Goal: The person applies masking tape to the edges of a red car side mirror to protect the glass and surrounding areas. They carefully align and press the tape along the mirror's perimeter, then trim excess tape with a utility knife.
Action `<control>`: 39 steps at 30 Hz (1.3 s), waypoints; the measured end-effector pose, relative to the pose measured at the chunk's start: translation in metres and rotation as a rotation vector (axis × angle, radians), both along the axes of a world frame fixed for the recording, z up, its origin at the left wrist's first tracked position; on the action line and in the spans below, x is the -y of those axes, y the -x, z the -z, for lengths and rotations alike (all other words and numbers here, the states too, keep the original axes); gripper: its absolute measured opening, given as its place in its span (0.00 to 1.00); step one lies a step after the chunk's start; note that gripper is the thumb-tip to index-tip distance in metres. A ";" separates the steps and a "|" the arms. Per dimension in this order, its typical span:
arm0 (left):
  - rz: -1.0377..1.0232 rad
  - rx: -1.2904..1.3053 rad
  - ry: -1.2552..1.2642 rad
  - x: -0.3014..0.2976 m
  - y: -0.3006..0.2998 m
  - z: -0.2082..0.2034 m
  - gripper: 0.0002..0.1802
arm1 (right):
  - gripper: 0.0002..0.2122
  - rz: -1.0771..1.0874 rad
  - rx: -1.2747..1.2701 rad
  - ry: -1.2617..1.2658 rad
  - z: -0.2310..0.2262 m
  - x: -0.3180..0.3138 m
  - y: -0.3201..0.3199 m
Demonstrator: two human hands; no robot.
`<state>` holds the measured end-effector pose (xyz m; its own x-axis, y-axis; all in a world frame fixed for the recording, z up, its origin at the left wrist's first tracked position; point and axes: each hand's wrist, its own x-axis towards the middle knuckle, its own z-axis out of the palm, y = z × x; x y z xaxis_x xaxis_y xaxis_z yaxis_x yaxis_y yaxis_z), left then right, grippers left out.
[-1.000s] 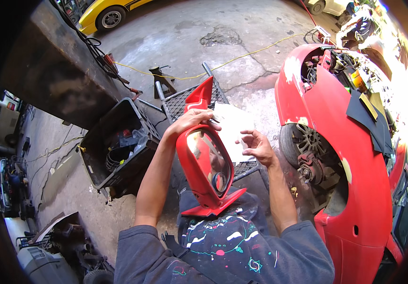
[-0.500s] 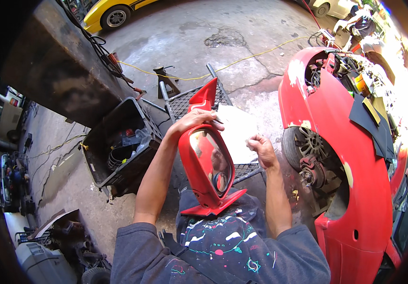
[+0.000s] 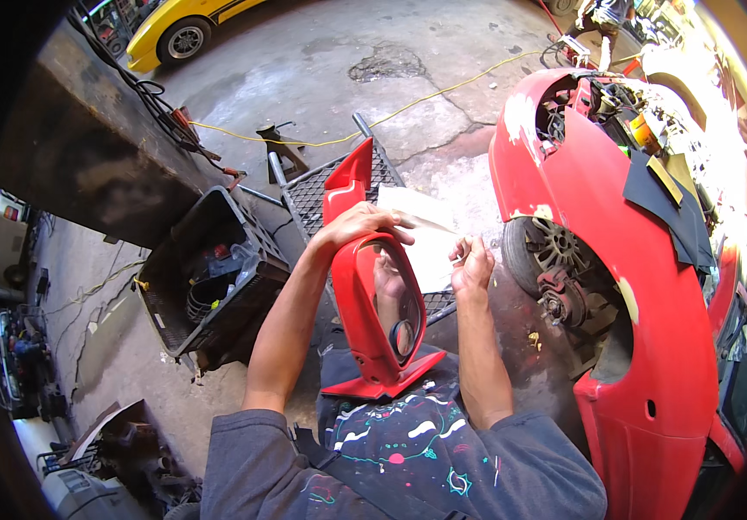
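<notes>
Along the right side stands one red car [image 3: 659, 338], its front bared and one tyre [image 3: 521, 256] showing at the arch; one yellow car [image 3: 150, 36] sits far off at upper left. Between them come one metal mesh rack [image 3: 304, 192], one black crate [image 3: 163, 303] of mixed small things, and one white sheet [image 3: 425, 264] over the rack. Two red parts follow: a smaller-looking red piece [image 3: 349, 178] beyond, by the rack, and one wing mirror [image 3: 352, 303], upright just before the dark shirt [image 3: 529, 464]. Two hands are well apart: the left hand [image 3: 363, 224] curls over the mirror's top edge, though I cannot tell whether it grips; the right hand [image 3: 474, 264], beside the sheet, has its fingers folded in, and I cannot tell whether they pinch anything. A second ago those fingers were spread, and the mirror's glass [image 3: 395, 290], red-patched then, now reflects less red. Gray concrete floor [image 3: 295, 69], cracked and stained, spreads below, crossed by one yellow cord [image 3: 443, 91], with glaring sunlight at far right.
</notes>
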<state>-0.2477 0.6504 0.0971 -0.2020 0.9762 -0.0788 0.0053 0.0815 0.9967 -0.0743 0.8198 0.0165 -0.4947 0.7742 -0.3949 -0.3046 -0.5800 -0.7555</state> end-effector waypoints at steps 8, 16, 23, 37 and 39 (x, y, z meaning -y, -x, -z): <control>0.033 -0.100 -0.043 -0.012 -0.006 -0.002 0.21 | 0.06 0.115 0.124 0.119 0.005 -0.014 0.018; 0.050 -0.011 0.026 -0.020 -0.015 -0.007 0.21 | 0.05 -0.005 0.099 0.326 0.044 -0.072 0.006; -0.040 -0.095 -0.075 0.010 0.006 0.003 0.20 | 0.06 0.050 0.169 0.119 0.069 -0.099 -0.067; -0.155 0.315 0.070 0.021 -0.001 -0.006 0.22 | 0.13 -0.653 -0.033 -0.397 -0.010 -0.046 -0.046; -0.139 0.317 0.012 0.022 0.001 -0.003 0.22 | 0.13 -0.951 0.086 -0.439 -0.012 -0.035 -0.037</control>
<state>-0.2491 0.6289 0.0997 -0.2963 0.9399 -0.1699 -0.3163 0.0713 0.9460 -0.0371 0.8546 0.0284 -0.9576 0.1647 -0.2362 0.1973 -0.2222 -0.9548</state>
